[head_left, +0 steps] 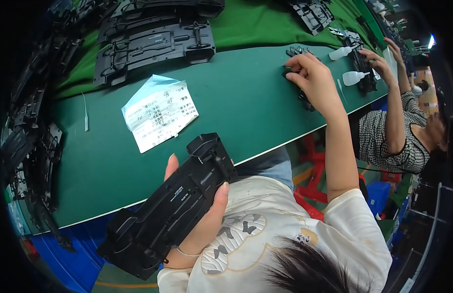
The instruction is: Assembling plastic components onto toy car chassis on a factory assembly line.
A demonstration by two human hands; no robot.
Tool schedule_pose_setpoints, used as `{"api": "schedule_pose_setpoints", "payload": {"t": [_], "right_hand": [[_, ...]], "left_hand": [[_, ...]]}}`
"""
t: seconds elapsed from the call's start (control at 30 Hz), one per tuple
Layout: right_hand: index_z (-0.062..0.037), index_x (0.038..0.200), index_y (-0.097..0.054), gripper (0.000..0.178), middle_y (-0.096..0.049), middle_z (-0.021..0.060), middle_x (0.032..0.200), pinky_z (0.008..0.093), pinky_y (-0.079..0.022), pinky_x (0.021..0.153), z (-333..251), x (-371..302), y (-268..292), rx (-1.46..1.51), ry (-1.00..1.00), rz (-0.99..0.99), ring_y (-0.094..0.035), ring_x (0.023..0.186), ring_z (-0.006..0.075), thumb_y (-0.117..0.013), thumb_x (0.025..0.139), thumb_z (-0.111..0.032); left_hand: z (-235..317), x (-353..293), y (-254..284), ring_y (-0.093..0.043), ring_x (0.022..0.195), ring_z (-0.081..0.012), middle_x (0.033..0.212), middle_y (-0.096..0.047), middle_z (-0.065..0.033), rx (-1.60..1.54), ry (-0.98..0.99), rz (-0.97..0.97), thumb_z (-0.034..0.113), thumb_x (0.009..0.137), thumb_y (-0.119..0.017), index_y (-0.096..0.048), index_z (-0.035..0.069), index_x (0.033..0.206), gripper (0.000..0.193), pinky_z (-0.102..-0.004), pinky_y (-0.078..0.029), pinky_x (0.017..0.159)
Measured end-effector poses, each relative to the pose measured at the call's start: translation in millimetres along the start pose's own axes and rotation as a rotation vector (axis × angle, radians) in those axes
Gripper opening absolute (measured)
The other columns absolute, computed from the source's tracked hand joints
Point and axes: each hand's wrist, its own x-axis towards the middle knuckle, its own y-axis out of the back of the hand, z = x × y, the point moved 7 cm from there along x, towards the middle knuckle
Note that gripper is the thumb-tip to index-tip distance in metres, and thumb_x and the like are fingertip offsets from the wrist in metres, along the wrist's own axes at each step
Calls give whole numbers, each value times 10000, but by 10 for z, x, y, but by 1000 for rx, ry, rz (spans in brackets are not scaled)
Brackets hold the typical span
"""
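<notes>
A long black plastic toy-car chassis (173, 205) is tilted across my lap at the table's near edge. My left hand (214, 210) grips it from below, with the thumb on its near side and a fingertip showing past the far side. Over the right part of the table, my right hand (314, 80) pinches a small black plastic part (287, 73) between thumb and fingers. Its exact shape is partly hidden by the fingertips. Beneath and beside that hand lies a small pile of black parts (304, 100).
Several finished-looking chassis (158, 49) lie along the far green cloth, with more stacked at left. A creased written paper (160, 117) rests mid-table. White squeeze bottles (354, 77) stand near a co-worker's hands (378, 63) at right. A thin-tipped white dropper (86, 119) lies at left.
</notes>
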Motion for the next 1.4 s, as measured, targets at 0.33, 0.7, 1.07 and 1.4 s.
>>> {"api": "schedule_pose_setpoints", "payload": {"t": [0.33,0.7,1.07,1.4], "right_hand": [[0,722,-475,102,-500,55,642,222,-400,535,-807,-70,-390,485,157,-253,-493,581,122,-560,667,12],[-11,741,-481,88,-478,116,671,336,-391,526,-1514,80,-832,310,507,-278,-488,615,285,-513,659,0],[-9,725,-505,122,-479,64,649,242,-388,461,-1572,52,-868,127,579,-195,-495,552,179,-568,636,45],[-9,740,-509,130,-473,71,664,252,-389,473,-1583,42,-853,89,591,-196,-491,555,192,-566,636,44]], "left_hand": [[-68,-11,12,-463,814,-140,909,-496,-55,-226,151,-3,91,728,-560,-489,-1,951,251,-259,-377,725],[-102,44,112,-505,641,-94,740,-551,-23,-289,199,171,61,711,-588,-558,-9,810,124,-210,-415,594],[-74,67,89,-509,631,-101,731,-557,-29,-298,137,87,62,719,-579,-554,-18,810,124,-211,-415,590],[-92,57,84,-512,626,-111,722,-556,-36,-234,128,75,68,720,-580,-554,-16,807,124,-216,-418,586]]}}
